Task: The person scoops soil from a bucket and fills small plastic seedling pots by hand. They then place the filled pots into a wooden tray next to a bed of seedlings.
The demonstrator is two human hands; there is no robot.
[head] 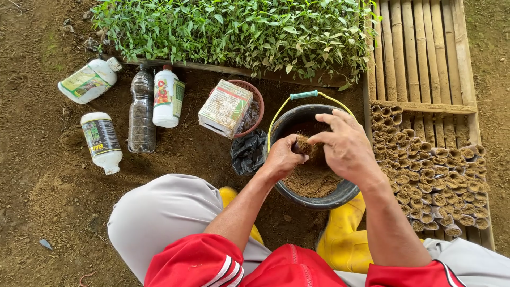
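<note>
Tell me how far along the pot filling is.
Done: many filled leaf pots stand packed on the bamboo rack. In hand: the left hand holds one pot over the bucket while the right hand fills it. Left: soil remains, and rack space.

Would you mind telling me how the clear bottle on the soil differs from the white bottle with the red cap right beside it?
The clear bottle is see-through, dark inside and unlabelled; the white bottle is opaque with a colourful label. The clear bottle is longer and ribbed; the white bottle is shorter and smooth. The clear bottle's cap looks dark; the white bottle's is red. Both lie on the soil, side by side, caps pointing toward the seedlings.
</note>
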